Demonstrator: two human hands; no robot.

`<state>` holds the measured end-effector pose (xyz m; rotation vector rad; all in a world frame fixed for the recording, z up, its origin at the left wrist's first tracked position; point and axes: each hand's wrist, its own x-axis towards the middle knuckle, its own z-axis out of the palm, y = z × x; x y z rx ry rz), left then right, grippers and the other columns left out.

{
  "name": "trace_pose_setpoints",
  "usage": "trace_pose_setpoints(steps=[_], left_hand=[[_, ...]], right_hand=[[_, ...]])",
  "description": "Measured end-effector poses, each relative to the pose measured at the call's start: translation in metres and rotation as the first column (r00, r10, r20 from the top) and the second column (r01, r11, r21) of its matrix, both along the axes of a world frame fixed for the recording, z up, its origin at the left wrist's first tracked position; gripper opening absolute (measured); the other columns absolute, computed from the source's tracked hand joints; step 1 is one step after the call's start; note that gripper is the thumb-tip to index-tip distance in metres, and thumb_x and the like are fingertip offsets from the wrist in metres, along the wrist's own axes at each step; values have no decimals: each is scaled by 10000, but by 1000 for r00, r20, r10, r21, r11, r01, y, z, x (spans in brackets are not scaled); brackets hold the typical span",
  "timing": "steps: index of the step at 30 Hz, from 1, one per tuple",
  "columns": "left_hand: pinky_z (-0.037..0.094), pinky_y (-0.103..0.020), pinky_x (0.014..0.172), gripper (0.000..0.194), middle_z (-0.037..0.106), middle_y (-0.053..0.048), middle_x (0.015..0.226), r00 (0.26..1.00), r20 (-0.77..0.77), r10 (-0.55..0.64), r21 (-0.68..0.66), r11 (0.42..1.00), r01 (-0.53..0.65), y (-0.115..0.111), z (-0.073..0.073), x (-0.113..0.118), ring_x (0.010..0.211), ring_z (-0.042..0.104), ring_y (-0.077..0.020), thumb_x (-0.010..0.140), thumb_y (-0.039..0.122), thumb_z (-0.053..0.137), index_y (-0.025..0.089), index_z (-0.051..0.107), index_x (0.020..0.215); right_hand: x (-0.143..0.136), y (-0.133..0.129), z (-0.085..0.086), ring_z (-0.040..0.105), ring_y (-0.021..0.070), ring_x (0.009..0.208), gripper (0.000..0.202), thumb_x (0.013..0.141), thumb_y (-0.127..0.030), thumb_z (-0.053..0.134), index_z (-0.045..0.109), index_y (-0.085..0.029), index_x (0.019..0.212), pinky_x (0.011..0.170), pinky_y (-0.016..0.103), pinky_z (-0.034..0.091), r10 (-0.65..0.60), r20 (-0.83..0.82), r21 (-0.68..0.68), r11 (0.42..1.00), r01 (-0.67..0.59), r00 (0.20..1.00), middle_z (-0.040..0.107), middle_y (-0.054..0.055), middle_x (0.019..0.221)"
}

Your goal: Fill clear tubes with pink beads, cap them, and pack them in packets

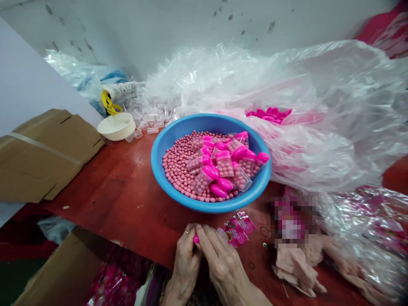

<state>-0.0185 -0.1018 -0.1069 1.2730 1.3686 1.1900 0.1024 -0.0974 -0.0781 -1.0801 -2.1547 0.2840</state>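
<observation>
Pink piece (196, 239): peeking out between both hands, on the near side of the blue bowl (207, 207); long axis hiding, can't tell.
Left hand (186, 259): pinching the pink piece.
Right hand (223, 259): curling against it from the right; fingertips hiding, can't tell if pinching.
Printed packet (238, 228): lying right beside right hand, the nearer one.

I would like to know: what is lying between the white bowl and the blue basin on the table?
Several small clear plastic pieces, seemingly tubes, lie on the red table between the white bowl and the blue basin, as the head view shows.
</observation>
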Motion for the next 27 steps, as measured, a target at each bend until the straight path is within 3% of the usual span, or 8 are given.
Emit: trace_pose_setpoints(steps=[5,10,13,15,18,20,23,27], left_hand=[[479,-233,621,59,641,-1,694,999,36,32,-115,993,-27,-7,12,3,635,586,-142,765,127,603,163,636,799],[380,-159,373,496,600,44,582,973,215,88,-283,959,-24,-16,33,8,374,427,-60,831,324,611,167,455,1275],[344,-138,343,561,547,60,542,940,305,155,-361,932,-36,-15,49,10,362,374,-44,805,433,640,166,491,1275],[358,-130,372,522,530,53,556,918,350,185,-384,923,-40,-12,58,12,408,400,-46,768,448,679,162,576,1192],[344,-121,411,516,559,34,557,894,397,205,-442,897,-9,-11,66,13,452,445,-53,726,438,723,166,615,1151],[311,-121,410,550,566,32,538,897,395,198,-481,877,18,-12,68,12,430,424,-45,727,447,720,179,595,1190],[316,-144,426,577,536,38,543,922,356,151,-472,881,38,-16,69,8,432,403,-53,753,491,680,197,572,1237],[374,-203,474,560,520,30,586,971,238,23,-392,917,74,-23,69,1,485,437,-102,777,490,647,221,563,1261]], right_hand=[[8,8,4,699,219,914,404,989,-220,290,643,-87,1134,771,302,584,-17,-167,-182,983,-13,986,721,158,1014],[22,15,21,715,135,616,407,1000,-303,336,705,-136,968,581,185,580,-114,-317,-422,906,-32,942,745,38,713],[28,6,23,731,195,846,358,973,-338,399,673,-144,1097,733,266,594,-185,-330,-493,870,-2,926,759,96,954],[29,-2,21,676,265,1027,384,894,-356,541,611,-157,1215,840,370,570,-167,-279,-507,862,3,946,698,130,1147],[25,-11,16,622,370,1093,712,663,-329,778,526,-100,1288,842,473,560,-40,-147,-403,915,-23,988,639,206,1222],[21,-14,12,634,399,1058,857,566,-286,828,460,-57,1305,796,473,581,-10,-101,-263,965,-16,995,638,256,1193],[16,-17,4,650,371,1024,825,640,-309,729,364,-60,1337,795,459,581,-55,-124,-105,994,42,991,650,242,1149],[12,-18,-2,650,343,979,598,822,-398,439,389,-57,1312,804,479,559,-124,-93,31,991,127,988,662,194,1076]])
